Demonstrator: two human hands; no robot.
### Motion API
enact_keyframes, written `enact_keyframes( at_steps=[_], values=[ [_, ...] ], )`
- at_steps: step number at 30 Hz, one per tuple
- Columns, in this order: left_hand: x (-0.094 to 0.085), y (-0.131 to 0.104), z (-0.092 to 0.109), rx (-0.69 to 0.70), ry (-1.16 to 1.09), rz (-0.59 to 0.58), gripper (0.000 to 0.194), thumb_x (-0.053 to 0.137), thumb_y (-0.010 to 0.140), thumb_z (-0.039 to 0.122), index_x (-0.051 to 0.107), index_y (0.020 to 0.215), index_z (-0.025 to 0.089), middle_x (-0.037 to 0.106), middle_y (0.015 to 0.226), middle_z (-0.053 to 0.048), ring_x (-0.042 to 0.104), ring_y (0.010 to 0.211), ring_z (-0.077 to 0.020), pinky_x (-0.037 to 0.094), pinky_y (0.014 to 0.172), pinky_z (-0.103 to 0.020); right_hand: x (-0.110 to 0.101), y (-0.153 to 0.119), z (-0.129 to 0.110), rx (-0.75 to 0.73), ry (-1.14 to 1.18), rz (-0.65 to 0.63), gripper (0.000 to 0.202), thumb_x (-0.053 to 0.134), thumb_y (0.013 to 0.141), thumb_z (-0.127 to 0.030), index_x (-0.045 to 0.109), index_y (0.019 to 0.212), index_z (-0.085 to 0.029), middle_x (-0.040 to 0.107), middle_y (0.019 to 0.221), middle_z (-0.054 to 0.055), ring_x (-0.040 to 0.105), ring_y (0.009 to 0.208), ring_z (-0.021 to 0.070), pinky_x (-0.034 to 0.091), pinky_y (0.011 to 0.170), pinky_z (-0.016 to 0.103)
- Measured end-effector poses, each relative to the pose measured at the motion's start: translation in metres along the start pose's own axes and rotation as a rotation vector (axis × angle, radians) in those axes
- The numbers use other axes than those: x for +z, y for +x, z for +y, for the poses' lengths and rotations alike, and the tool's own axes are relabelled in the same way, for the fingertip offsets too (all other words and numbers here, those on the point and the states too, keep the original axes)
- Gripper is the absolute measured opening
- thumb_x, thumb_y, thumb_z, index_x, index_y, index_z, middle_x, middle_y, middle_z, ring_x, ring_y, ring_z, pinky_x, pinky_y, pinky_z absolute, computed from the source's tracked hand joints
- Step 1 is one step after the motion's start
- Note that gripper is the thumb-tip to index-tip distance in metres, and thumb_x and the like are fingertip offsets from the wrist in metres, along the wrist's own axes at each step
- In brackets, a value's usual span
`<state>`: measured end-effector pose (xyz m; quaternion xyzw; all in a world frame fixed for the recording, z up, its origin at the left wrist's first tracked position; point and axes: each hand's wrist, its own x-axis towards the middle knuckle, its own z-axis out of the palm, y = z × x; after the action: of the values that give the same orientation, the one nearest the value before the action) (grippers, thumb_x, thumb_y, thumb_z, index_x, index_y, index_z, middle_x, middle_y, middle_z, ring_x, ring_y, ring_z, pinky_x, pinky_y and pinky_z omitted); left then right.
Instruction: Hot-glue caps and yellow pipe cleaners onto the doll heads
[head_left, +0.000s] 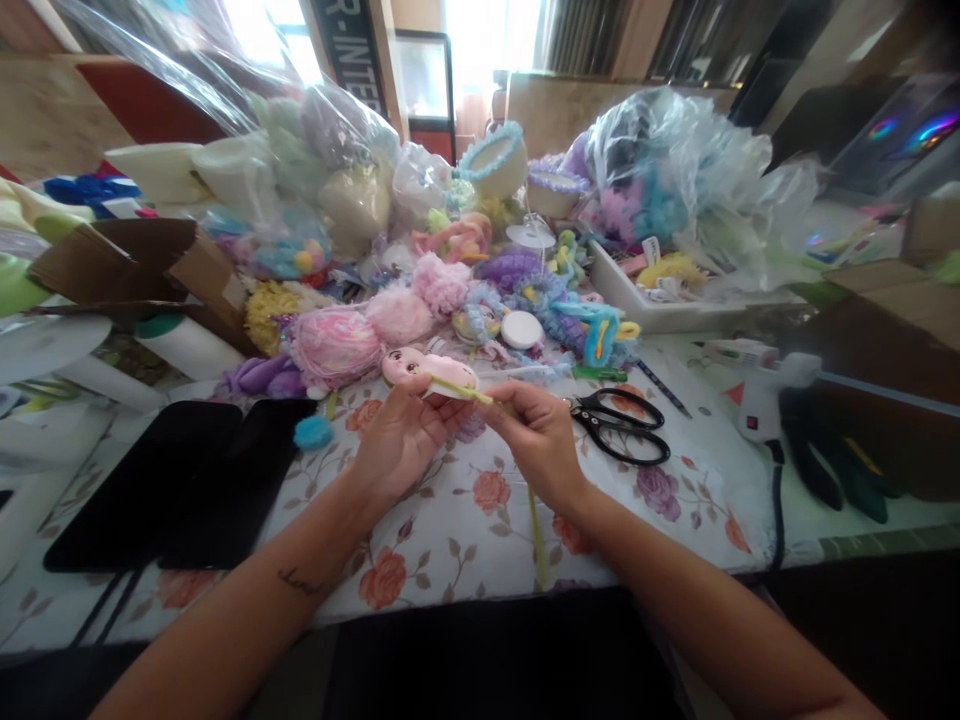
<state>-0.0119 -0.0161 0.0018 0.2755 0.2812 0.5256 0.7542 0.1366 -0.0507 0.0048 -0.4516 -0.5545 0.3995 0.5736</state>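
Observation:
In the head view my left hand (405,435) is closed round a small pale pink doll piece (450,372) with a painted face, held a little above the table. A yellow-green ribbon (448,388) runs across the doll piece. My right hand (536,435) pinches this ribbon close to the doll piece's right end. Below the right hand a length of the same green colour (537,540) hangs or lies against the cloth; whether it joins the pinched part is hidden. Black-handled scissors (622,428) lie just right of my right hand. A blue pompom (313,432) rests left of my left hand.
Two black tablets or phones (142,480) lie at the left on the flowered tablecloth (457,530). Pink yarn (337,345) and fluffy trimmings pile up behind my hands. A white glue gun (761,400) with a cord, a pencil (664,388) and a white tray (637,300) are on the right.

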Motion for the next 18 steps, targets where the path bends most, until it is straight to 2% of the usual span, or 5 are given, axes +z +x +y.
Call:
enact_keyframes(
  at_steps=[4, 7, 12, 15, 18],
  values=[
    [0.0019, -0.0013, 0.0012, -0.025, -0.012, 0.000, 0.022, 0.060, 0.079, 0.028, 0.066, 0.092, 0.011, 0.070, 0.090, -0.010, 0.065, 0.084, -0.0181, 0.054, 0.078, -0.028, 0.0003, -0.0020, 0.0021, 0.049, 0.103, -0.030, 0.011, 0.069, 0.081, -0.031, 0.075, 0.081, -0.021, 0.049, 0.059, -0.004, 0.037, 0.055, 0.0105, 0.031, 0.053, 0.025],
    [0.0021, -0.0018, 0.0013, -0.022, -0.016, -0.016, 0.023, 0.059, 0.080, 0.028, 0.067, 0.093, 0.011, 0.069, 0.090, -0.009, 0.065, 0.084, -0.0182, 0.053, 0.081, -0.028, 0.0013, -0.0026, 0.0022, 0.155, 0.253, -0.052, 0.011, 0.071, 0.079, -0.030, 0.076, 0.083, -0.021, 0.050, 0.059, -0.004, 0.034, 0.052, 0.0086, 0.029, 0.050, 0.023],
    [0.0018, -0.0013, 0.0013, -0.023, 0.002, -0.005, 0.023, 0.061, 0.078, 0.029, 0.066, 0.090, 0.010, 0.069, 0.088, -0.011, 0.065, 0.084, -0.0195, 0.054, 0.080, -0.030, 0.0008, -0.0005, -0.0010, 0.419, 0.499, -0.100, 0.010, 0.070, 0.075, -0.026, 0.073, 0.080, -0.018, 0.025, 0.046, -0.010, 0.015, 0.044, 0.0057, 0.013, 0.042, 0.021],
    [0.0018, -0.0010, 0.0015, -0.025, 0.009, 0.008, 0.022, 0.062, 0.076, 0.029, 0.066, 0.088, 0.010, 0.070, 0.087, -0.011, 0.064, 0.083, -0.0192, 0.054, 0.078, -0.030, -0.0006, 0.0010, -0.0041, 0.541, 0.626, -0.154, 0.011, 0.071, 0.071, -0.022, 0.070, 0.080, -0.017, 0.020, 0.049, -0.012, 0.010, 0.045, 0.0053, 0.009, 0.041, 0.021],
    [0.0022, -0.0010, 0.0014, -0.011, 0.009, 0.011, 0.020, 0.062, 0.077, 0.028, 0.065, 0.087, 0.011, 0.070, 0.088, -0.010, 0.064, 0.085, -0.0192, 0.053, 0.081, -0.030, -0.0017, 0.0025, -0.0072, 0.574, 0.681, -0.144, 0.012, 0.071, 0.069, -0.019, 0.068, 0.081, -0.017, 0.019, 0.049, -0.012, 0.009, 0.045, 0.0053, 0.008, 0.040, 0.020]
  ],
)
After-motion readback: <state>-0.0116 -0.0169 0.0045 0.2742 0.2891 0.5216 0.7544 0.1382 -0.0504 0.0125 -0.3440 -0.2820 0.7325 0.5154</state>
